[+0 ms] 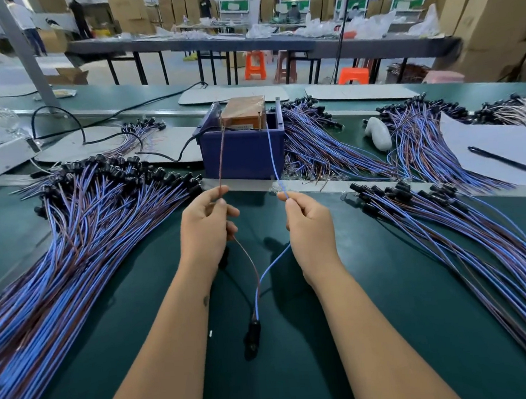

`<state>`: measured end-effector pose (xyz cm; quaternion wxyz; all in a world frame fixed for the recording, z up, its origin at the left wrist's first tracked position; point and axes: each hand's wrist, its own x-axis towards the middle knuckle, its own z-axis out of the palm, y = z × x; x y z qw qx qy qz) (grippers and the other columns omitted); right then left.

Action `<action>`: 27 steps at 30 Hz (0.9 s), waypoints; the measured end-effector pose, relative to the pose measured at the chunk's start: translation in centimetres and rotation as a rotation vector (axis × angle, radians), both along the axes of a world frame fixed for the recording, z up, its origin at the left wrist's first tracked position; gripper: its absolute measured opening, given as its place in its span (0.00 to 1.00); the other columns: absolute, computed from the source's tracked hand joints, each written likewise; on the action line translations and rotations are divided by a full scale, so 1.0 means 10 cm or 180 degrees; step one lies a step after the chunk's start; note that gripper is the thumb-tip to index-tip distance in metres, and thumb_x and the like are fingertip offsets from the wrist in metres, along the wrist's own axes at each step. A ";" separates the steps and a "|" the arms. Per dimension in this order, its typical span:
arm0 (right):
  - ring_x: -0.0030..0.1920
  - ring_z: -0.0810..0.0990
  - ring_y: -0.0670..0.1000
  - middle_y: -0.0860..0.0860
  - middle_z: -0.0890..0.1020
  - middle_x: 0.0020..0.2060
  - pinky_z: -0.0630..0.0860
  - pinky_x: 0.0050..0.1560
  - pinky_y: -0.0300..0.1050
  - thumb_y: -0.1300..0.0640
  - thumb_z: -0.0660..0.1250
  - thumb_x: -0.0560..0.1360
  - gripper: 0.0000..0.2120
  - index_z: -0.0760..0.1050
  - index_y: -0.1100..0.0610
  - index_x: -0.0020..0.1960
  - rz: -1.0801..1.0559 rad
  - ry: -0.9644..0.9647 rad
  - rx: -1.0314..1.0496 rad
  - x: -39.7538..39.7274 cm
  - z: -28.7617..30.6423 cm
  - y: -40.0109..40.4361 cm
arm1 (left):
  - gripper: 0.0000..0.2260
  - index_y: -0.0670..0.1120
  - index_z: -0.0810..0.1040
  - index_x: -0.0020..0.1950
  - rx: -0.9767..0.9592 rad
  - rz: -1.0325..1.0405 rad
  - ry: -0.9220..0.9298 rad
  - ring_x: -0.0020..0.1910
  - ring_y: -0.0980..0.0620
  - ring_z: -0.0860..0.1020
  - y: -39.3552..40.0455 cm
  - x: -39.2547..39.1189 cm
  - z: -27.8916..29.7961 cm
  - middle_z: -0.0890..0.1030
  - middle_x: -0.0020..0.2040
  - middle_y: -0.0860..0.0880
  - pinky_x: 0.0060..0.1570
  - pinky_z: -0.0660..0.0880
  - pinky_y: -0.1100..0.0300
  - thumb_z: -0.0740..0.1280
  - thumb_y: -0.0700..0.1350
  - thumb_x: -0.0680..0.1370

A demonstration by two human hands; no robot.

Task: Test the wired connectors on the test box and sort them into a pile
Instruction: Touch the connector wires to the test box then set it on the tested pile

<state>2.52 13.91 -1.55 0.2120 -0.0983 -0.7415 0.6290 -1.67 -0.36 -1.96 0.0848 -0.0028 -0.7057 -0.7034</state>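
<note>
Two thin wires ran from your hands up to the test box: your left hand (206,225) pinched the brown insulated lead (220,158) between thumb and forefinger, and your right hand (308,224) pinched the blue insulated lead (271,155) the same way. Both leads reached the orange-brown tester block (242,113) sitting in the dark blue plastic bin (243,157), seemingly touching its two upright metal pins. Below your hands the pair sagged in loose curves and met at the small black moulded connector (254,332), which hung or lay near the green table mat (298,368) (I could not tell whether it rested there).

You were handling something light and limp, I judge; the leads would flop wherever they were not held, so gripping close to the stripped ends gave you the aim, while the connector body was the firmer part to carry it by. A large heap of blue-and-brown wired connectors (72,244) lay to your left and another spread (475,231) to your right.
</note>
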 end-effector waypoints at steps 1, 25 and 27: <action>0.27 0.61 0.45 0.42 0.63 0.24 0.61 0.29 0.37 0.59 0.57 0.81 0.13 0.80 0.51 0.56 0.0003 -0.0010 0.0017 -0.01 0.00 0.00 | 0.13 0.55 0.79 0.54 0.0019 0.0012 -0.0018 0.25 0.59 0.73 0.00 -0.02 0.01 0.81 0.32 0.57 0.25 0.71 0.67 0.59 0.39 0.83; 0.26 0.63 0.43 0.42 0.65 0.23 0.63 0.29 0.35 0.58 0.56 0.81 0.14 0.79 0.53 0.59 0.0048 -0.0050 0.0270 -0.04 -0.05 0.02 | 0.13 0.50 0.78 0.59 -0.0277 -0.0040 0.0011 0.23 0.59 0.71 0.00 -0.08 -0.04 0.82 0.33 0.56 0.26 0.71 0.68 0.60 0.38 0.81; 0.26 0.63 0.43 0.42 0.65 0.22 0.63 0.30 0.36 0.58 0.56 0.81 0.14 0.79 0.53 0.59 0.0055 -0.0077 0.0250 -0.05 -0.05 0.02 | 0.13 0.50 0.78 0.59 -0.0292 -0.0046 0.0018 0.23 0.60 0.71 0.01 -0.08 -0.04 0.82 0.32 0.56 0.26 0.71 0.68 0.60 0.38 0.81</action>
